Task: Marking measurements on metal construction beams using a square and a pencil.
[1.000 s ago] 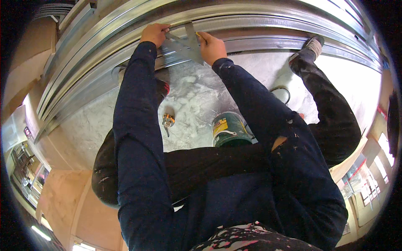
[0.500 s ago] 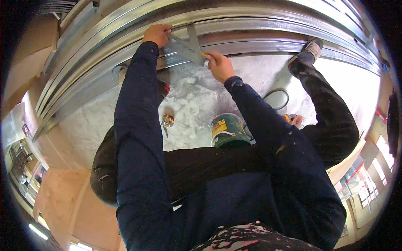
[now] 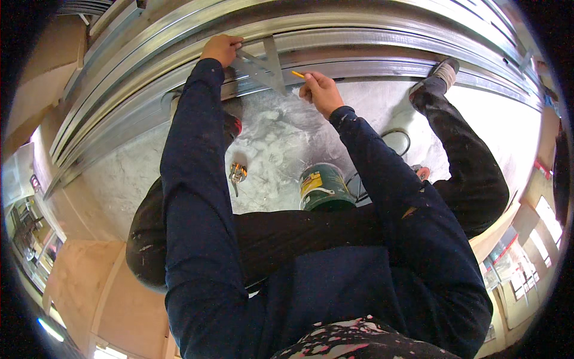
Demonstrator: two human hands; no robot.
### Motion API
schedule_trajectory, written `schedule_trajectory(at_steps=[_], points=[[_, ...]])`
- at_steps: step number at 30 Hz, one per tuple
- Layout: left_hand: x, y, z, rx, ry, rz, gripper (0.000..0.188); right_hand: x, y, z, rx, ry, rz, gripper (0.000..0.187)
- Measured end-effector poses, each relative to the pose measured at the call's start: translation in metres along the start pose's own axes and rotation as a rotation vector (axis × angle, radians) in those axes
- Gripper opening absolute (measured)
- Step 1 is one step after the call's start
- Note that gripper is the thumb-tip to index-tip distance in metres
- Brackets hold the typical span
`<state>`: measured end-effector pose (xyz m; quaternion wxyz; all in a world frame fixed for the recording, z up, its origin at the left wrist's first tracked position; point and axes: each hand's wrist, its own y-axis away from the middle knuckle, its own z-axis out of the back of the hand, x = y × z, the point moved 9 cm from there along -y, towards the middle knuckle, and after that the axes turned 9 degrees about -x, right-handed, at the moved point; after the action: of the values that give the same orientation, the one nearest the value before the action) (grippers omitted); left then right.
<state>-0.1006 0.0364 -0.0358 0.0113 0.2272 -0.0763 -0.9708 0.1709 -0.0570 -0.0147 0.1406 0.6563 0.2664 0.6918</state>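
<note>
My left hand [image 3: 220, 49] is closed on the corner of a metal triangular set square [image 3: 273, 63]. The square lies across long shiny metal channels [image 3: 371, 39], its blade crossing several of them and its tip reaching over the near edge. To the right of the square, my right hand [image 3: 323, 94] pinches a yellow pencil [image 3: 298, 75]. The pencil's outer end points up and left, clear of the square and the metal.
A green bucket [image 3: 326, 194] stands on the dusty pale floor between my legs. Left of it lies a small orange and black tool [image 3: 238, 172]. A dark cable loop [image 3: 408, 143] and a partly hidden reddish disc [image 3: 423, 173] lie by my right forearm. My right shoe [image 3: 445, 73] touches the channels.
My right hand has drawn back to the right, taking the pencil away from the square's edge. My left hand still holds the square on the channels.
</note>
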Motion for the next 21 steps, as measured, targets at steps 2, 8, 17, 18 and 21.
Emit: schedule_trajectory(at_steps=[2, 8, 17, 18, 21], points=[[-0.007, -0.002, 0.003, -0.004, -0.013, 0.01, 0.023, -0.002, -0.007, 0.004, -0.025, 0.06, 0.058, 0.031], [-0.008, 0.001, 0.006, 0.0, 0.004, 0.059, 0.023, 0.023, -0.014, 0.003, -0.186, 0.393, 0.356, 0.028], [-0.002, -0.004, -0.002, 0.016, -0.04, -0.038, 0.024, 0.061, -0.026, -0.021, -0.294, 0.611, 0.52, 0.027], [-0.002, -0.003, -0.002, 0.018, -0.039, -0.038, 0.024, 0.064, -0.027, -0.022, -0.288, 0.605, 0.507, 0.026], [-0.004, -0.002, -0.001, 0.032, -0.088, -0.015, 0.024, 0.067, -0.029, -0.024, -0.265, 0.595, 0.485, 0.025]])
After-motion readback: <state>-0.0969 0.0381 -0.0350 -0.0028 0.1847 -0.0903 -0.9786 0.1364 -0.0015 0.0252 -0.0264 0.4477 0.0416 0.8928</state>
